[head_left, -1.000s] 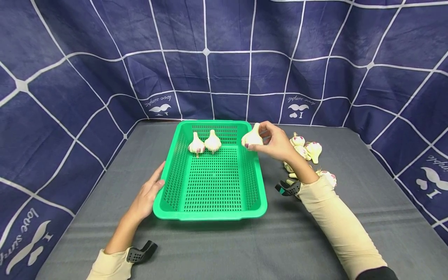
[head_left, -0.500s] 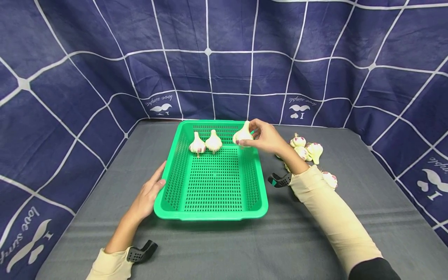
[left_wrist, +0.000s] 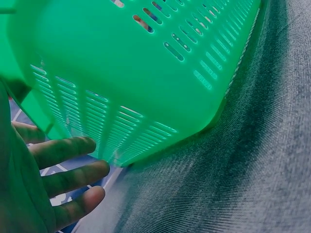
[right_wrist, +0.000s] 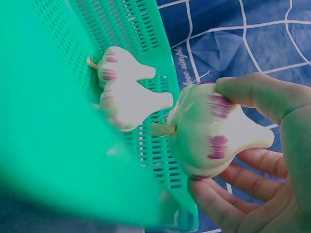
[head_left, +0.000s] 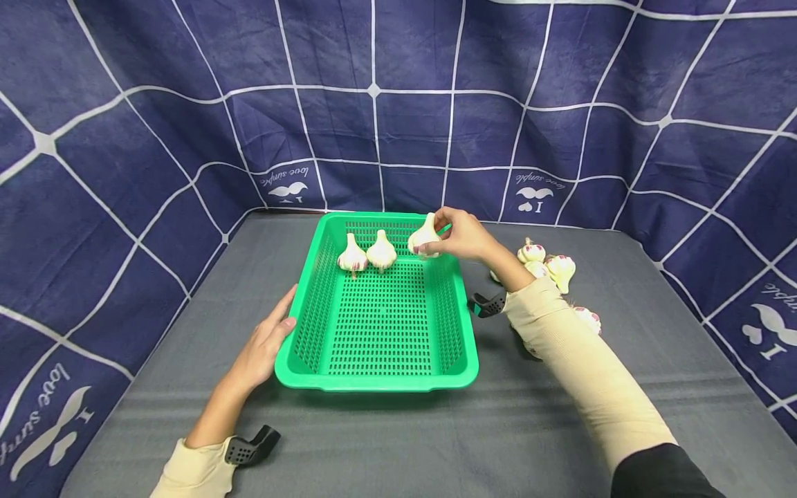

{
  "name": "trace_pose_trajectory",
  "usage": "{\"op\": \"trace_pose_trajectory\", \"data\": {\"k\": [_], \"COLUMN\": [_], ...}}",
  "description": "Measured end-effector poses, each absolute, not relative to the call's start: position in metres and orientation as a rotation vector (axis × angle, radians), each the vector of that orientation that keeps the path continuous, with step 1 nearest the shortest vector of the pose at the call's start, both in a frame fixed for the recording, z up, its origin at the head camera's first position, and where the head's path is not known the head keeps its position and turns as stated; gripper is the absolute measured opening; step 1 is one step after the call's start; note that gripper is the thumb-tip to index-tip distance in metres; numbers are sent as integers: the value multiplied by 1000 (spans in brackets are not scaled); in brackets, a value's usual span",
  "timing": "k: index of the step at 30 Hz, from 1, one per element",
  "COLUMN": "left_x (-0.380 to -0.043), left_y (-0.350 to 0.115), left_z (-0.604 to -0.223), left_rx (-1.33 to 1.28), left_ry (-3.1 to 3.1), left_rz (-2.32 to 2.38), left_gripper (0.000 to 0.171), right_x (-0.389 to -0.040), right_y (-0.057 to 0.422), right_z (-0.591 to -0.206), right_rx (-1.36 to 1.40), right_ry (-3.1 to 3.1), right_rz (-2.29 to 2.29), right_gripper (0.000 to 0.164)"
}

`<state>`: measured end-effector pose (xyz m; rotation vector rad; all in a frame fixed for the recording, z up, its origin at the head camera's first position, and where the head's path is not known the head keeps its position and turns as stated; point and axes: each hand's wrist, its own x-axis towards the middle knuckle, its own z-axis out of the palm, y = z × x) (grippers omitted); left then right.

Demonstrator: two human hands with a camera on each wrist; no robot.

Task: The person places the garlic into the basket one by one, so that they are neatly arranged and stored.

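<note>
My right hand (head_left: 463,235) pinches a garlic bulb (head_left: 423,238), held over the far right part of a green plastic basket (head_left: 376,382). In the right wrist view, that white, purple-streaked bulb (right_wrist: 209,131) sits between thumb and fingers, its neck toward the palm. Two more garlic bulbs, one left (head_left: 352,254) and one right (head_left: 382,252), stand side by side inside the basket at its far end, necks up. My left hand (head_left: 261,349) rests at the basket's left side; the left wrist view has its fingers (left_wrist: 73,179) extended beside the slotted outer wall.
Several garlic bulbs (head_left: 561,270) lie in a loose heap right of the basket, partly hidden by my right forearm. Grey cloth (head_left: 398,443) covers the table. A blue curtain (head_left: 411,124) with white grid lines encloses the back and sides.
My right hand has carried its garlic bulb leftward, from the basket's right rim to over its inside. The left hand and the two bulbs in the basket have stayed put.
</note>
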<state>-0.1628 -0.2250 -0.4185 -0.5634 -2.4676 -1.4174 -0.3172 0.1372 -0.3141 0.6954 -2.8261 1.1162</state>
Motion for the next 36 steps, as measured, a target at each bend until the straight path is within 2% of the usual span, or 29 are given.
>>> {"op": "trace_pose_trajectory", "data": {"k": [14,29,31,36], "left_x": [-164,-164,-164,-164], "left_y": [-227,-228,-229,-229], "left_z": [-420,-418,-419,-420], "left_rx": [-548,-532,-536,-515], "left_ry": [-2505,-2519,-2513,-2526], "left_rz": [-1409,-1421,-1409,-1416], "left_gripper": [52,52,52,52], "right_x": [-340,-357,-359,-363], "right_y": [114,98,96,93], "right_z": [-314,-316,-317,-321], "right_rx": [780,919,941,970], "right_ry": [-3074,-3273,-3288,-3309], "right_rz": [845,497,462,393], "right_gripper": [44,66,64,45]}}
